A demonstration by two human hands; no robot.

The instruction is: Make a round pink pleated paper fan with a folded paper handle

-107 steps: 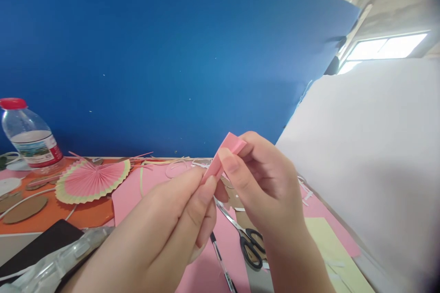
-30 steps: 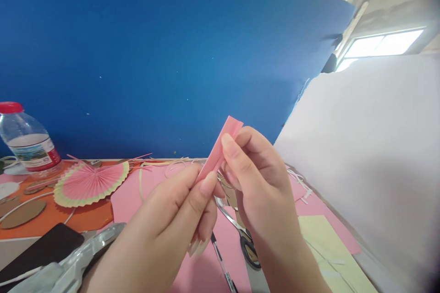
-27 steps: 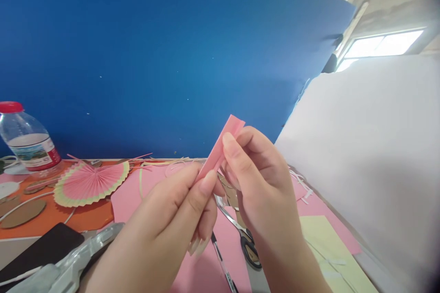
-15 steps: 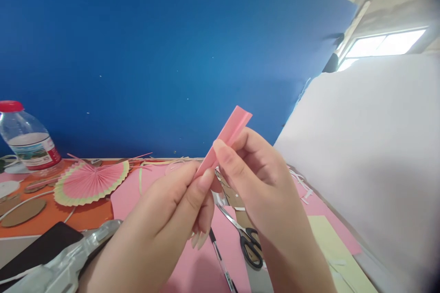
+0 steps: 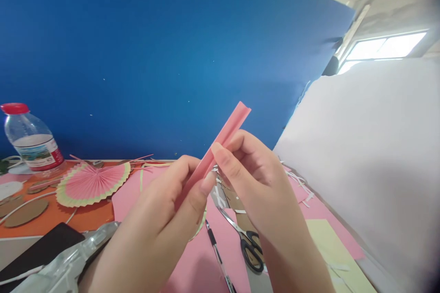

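From my remote seat I see the folded pink paper (image 5: 227, 132), raised before the blue panel (image 5: 154, 55), clamped by left hand (image 5: 168, 213) and right hand (image 5: 263, 181), now protruding farther past the right grip, so pressing seems to be moving down its folds.

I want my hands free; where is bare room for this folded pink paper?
The pink sheet shows bare paper between the left hand and the pen, with a narrower patch between pen and scissors. Right of the right forearm, the pale yellow sheet shows bare paper beyond white strips. The orange surface is crowded with bottle, fan and cardboard discs.
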